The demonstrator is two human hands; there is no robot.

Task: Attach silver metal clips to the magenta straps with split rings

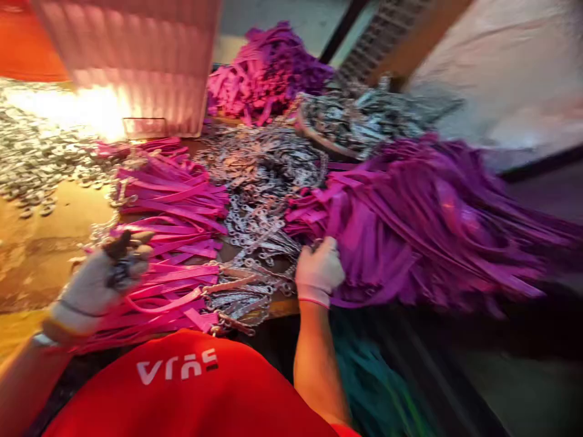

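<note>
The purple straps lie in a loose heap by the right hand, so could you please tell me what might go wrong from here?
The purple straps overlap, so if the right hand pulls one, others may drag along. Those at the near edge of the table might slip off. Metal pieces crowd up against the pink straps and could snag them.

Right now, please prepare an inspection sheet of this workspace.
Surface: brown tabletop, visible at left.
Job's things: flat purple fabric straps heaped at right; flat pink fabric straps bunched at left; ringed silvery metal pieces piled between.
Clutter: pale ringed pieces strewn far left.
Hands: both white-gloved; left hand near pink straps, something dark at fingers; right hand curled at purple straps' edge, grip hidden.
Cables: nothing seen.
Surroundings: pale ribbed panel at upper left.
</note>
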